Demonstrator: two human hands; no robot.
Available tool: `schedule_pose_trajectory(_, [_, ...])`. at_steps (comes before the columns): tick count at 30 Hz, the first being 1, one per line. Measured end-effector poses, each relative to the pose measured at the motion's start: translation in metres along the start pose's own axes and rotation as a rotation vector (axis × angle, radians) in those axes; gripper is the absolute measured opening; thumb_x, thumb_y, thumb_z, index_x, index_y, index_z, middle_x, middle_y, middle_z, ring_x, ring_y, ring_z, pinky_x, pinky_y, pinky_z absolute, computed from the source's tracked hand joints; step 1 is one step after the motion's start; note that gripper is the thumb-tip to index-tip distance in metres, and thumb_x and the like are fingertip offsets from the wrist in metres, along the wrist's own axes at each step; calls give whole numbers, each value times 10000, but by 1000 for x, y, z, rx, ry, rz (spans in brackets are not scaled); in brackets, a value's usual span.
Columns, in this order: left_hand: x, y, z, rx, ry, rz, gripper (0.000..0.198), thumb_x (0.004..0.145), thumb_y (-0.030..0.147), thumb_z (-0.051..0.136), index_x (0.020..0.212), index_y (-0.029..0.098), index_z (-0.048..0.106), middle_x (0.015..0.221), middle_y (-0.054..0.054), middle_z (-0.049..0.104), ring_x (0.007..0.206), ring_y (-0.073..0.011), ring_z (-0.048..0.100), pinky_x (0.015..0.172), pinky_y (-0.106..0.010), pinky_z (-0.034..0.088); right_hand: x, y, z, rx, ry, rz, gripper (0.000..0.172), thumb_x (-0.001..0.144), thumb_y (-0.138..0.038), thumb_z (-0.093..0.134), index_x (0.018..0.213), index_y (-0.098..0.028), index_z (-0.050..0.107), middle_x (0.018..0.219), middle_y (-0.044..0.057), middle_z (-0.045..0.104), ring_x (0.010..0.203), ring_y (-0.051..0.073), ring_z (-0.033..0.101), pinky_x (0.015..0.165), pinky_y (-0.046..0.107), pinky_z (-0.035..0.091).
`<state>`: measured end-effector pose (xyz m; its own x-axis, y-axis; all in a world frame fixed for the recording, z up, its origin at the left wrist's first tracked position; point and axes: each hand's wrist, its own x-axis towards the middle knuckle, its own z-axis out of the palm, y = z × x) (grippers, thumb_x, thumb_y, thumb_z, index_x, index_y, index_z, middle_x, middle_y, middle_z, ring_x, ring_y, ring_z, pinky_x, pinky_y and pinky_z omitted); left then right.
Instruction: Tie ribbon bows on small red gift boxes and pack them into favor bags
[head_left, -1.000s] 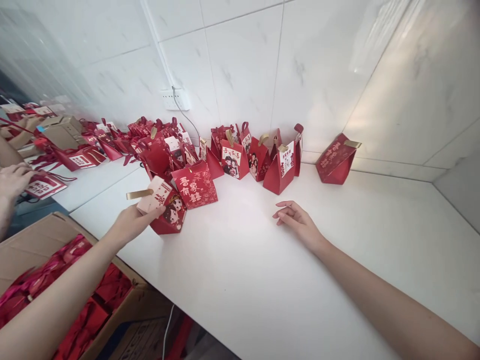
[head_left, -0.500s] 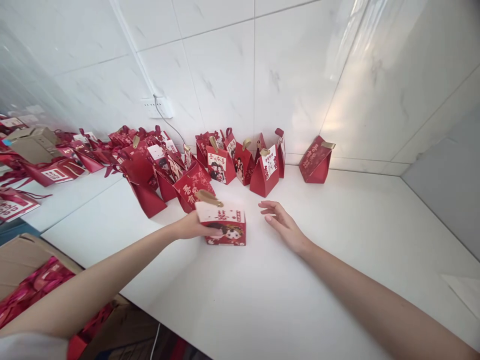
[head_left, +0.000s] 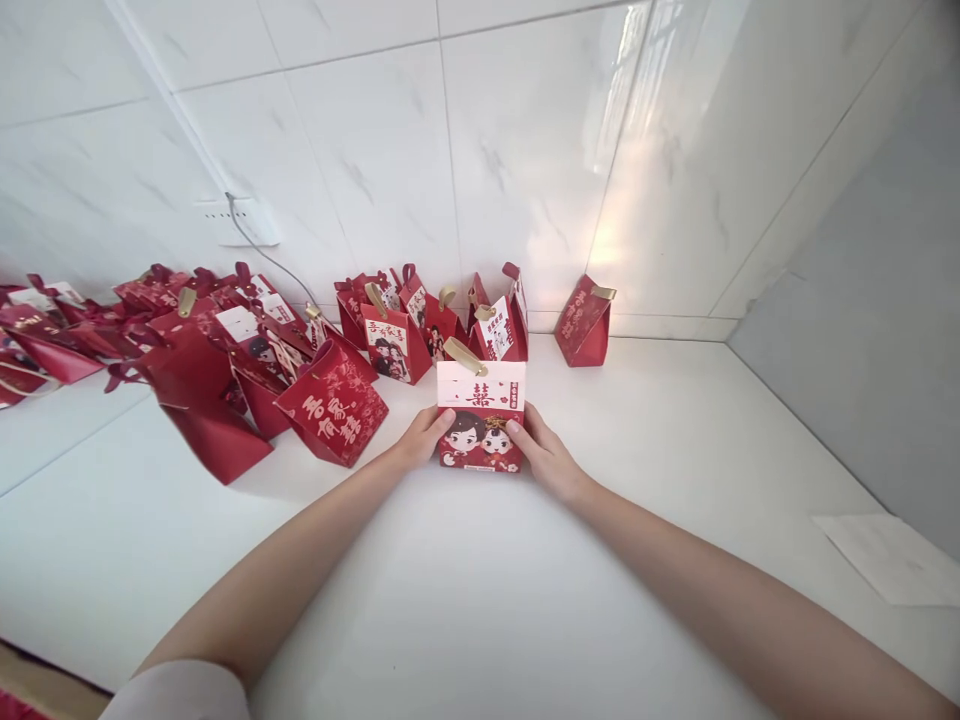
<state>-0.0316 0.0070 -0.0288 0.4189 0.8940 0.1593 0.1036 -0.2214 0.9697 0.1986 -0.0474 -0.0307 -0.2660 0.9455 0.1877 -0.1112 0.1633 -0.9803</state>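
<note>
A red and white gift box (head_left: 482,440) with two cartoon faces and a gold ribbon loop on top stands upright in front of me. My left hand (head_left: 424,437) grips its left side, thumb on the printed front. On the opposite side, my right hand (head_left: 551,455) holds it the same way, fingers behind and thumb in front. Just behind it is another gift box (head_left: 499,330) with a white label, partly hidden. To the left, a red box with white lettering (head_left: 335,405) leans at a tilt.
Several red gift boxes (head_left: 394,345) stand in a group by the tiled wall, and one more box (head_left: 583,322) is apart at the right. A jumble of red boxes (head_left: 202,385) spreads leftward. A white sheet (head_left: 889,555) lies on the white table (head_left: 420,600) at right.
My right hand has come in from the right and taken hold of the gift box, which now faces me more upright. The view has swung to the right.
</note>
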Motion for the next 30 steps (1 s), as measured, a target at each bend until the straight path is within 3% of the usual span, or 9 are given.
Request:
schedule_pose_trajectory(6, [0,2,-2,45,0,-5,725,798,737,520,995,76,744,926,-139,763,832,-288,717,736,-348,554,-2,-2,-2,1,13,51,451,925,-571,496,1277,-289,500,1364,24,596,1217,233,584,1057,403,463])
schedule_pose_trajectory(13, [-5,8,3,109,27,31,771,805,772,452,932,74,754,889,-141,762,831,-300,710,726,-361,553,-4,-4,-2,-31,15,62,453,920,-584,488,1269,-296,509,1352,19,608,1176,241,613,1013,404,498])
schedule_pose_trajectory(16, [-6,12,6,149,83,76,701,846,708,468,1089,97,712,1034,-134,744,944,-302,689,816,-376,540,-5,-5,0,-46,13,48,472,914,-557,515,1303,-292,487,1364,31,599,1188,248,606,1010,412,499])
schedule_pose_trajectory(19, [-4,17,7,235,248,165,579,905,556,512,1329,164,554,1289,-115,637,1155,-276,602,980,-373,473,-6,-6,1,-167,6,-33,578,868,-454,624,1378,-282,416,1407,54,557,1247,256,558,1063,432,452])
schedule_pose_trajectory(21, [-1,19,6,282,333,195,560,909,486,542,1380,187,489,1373,-113,570,1208,-261,565,998,-363,460,-7,-5,1,-299,22,-86,614,843,-361,653,1396,-288,397,1380,62,569,1209,258,574,1056,448,445])
schedule_pose_trajectory(26, [2,19,1,321,322,169,391,935,454,495,1141,159,646,1160,-100,676,1091,-250,614,966,-364,464,-8,-1,2,-423,34,-147,391,874,-236,540,1262,-284,521,1170,49,662,1011,225,645,926,415,511])
schedule_pose_trajectory(30, [2,20,2,450,417,257,409,897,440,570,1234,210,588,1237,-94,622,1121,-252,577,960,-389,447,-7,-3,6,-471,34,-202,237,890,-313,580,1117,-257,616,1076,58,675,852,204,663,826,390,547])
